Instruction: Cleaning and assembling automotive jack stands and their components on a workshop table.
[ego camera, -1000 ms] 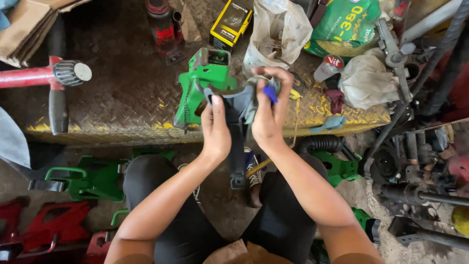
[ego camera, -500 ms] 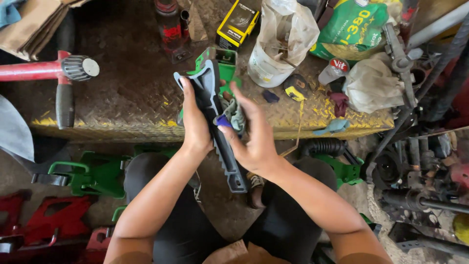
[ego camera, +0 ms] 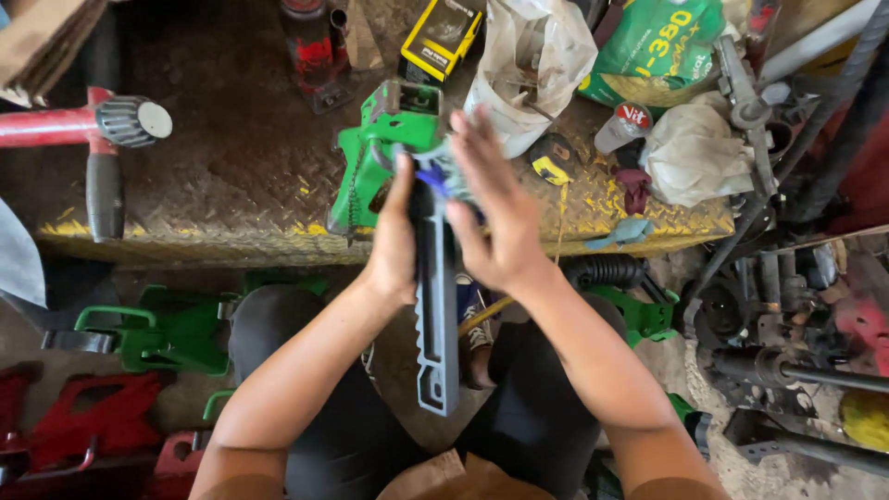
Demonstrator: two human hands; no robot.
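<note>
Grey metal bar with a toothed edge [ego camera: 435, 315], held upright over the person's lap, its slotted lower end hanging between the knees. Left hand [ego camera: 396, 250] closed around the upper part of the bar, thumb pointing up. Right hand [ego camera: 495, 222] open, fingers spread and flat, palm pressed against the bar's top, where a small blue piece [ego camera: 431, 179] shows between the hands. Just behind the hands, a green jack stand [ego camera: 375, 153] with a short chain stands on the diamond-plate metal platform [ego camera: 231, 176]. Farther back on the platform: a yellow box [ego camera: 443, 39], a white plastic bag [ego camera: 528, 69], a green sack [ego camera: 653, 46] and a yellow tape measure [ego camera: 554, 159]. At left, a red tool with a black ribbed knob [ego camera: 111, 120]. On the floor, another green stand [ego camera: 157, 329] and red stands [ego camera: 56, 435].
</note>
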